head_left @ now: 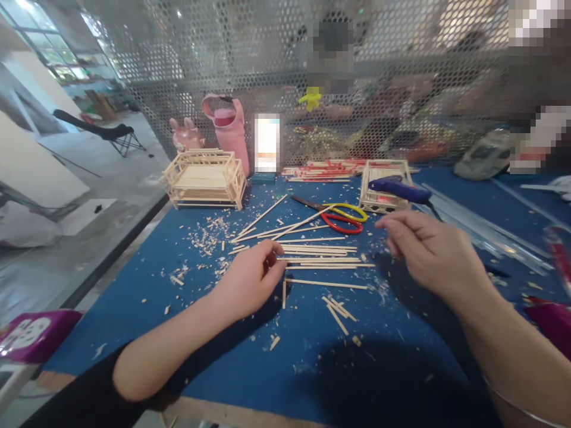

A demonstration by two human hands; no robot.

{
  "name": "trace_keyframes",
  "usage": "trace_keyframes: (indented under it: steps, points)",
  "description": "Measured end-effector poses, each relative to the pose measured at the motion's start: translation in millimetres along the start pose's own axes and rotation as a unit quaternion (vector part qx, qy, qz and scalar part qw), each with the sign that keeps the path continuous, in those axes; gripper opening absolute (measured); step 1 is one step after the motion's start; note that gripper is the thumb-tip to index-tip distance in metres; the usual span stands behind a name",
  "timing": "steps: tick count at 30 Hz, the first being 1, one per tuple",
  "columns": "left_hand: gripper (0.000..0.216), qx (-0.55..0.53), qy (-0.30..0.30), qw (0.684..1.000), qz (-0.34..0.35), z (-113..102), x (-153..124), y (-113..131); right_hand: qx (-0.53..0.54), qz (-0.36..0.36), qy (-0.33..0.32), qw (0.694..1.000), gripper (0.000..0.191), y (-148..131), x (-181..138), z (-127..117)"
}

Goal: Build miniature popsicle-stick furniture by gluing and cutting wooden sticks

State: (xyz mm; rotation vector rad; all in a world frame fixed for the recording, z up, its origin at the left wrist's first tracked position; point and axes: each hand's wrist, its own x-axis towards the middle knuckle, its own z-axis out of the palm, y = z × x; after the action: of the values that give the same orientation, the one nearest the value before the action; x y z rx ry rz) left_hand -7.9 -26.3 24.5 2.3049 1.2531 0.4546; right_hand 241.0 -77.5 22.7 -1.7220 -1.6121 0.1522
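Observation:
My left hand [252, 276] rests on the table with its fingers curled, at the left ends of a row of thin wooden sticks [321, 261]. Thumb and forefinger touch or nearly touch the stick ends; whether they grip one is hidden. Just below lies a short stick [284, 295], set at a corner with a longer stick [328, 284]. My right hand [422, 252] hovers at the right with thumb and fingertips pinched together; anything between them is too small to make out. Beyond it, a blue glue gun [399, 189] lies over a small stick frame [364, 187].
Scissors [343, 223] with red and yellow handles lie behind the row. A miniature stick-built bed [203, 184], a pink bottle [232, 139] and red-tipped sticks [321, 171] stand or lie at the back. Clear glue rods [486, 229] lie right. Offcuts [207, 238] litter the blue tabletop [214, 362].

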Motion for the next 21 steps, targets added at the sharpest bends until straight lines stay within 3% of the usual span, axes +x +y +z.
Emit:
trace_keyframes:
  steps: [2, 4, 9, 12, 21]
  points:
    - [0.016, 0.053, -0.044, 0.996, 0.061, -4, 12, 2, -0.015, -0.008, 0.031, 0.999, 0.028, 3, 3, -7]
    - [0.016, 0.105, -0.071, 0.986, 0.11, -5, 24, 4, -0.061, -0.028, 0.01, 0.998, 0.036, 4, 4, -11]
    - [0.017, 0.178, -0.089, 0.974, 0.107, 1, 43, 3, -0.175, 0.025, -0.191, 0.965, 0.019, 9, 4, -10]
    - [0.015, 0.171, -0.104, 0.975, 0.095, 5, 44, 1, -0.203, 0.027, -0.261, 0.943, 0.02, 13, 7, -8]
    - [0.012, 0.142, -0.095, 0.981, 0.094, 11, 38, -8, -0.232, 0.048, -0.283, 0.93, 0.019, 20, 17, -1]
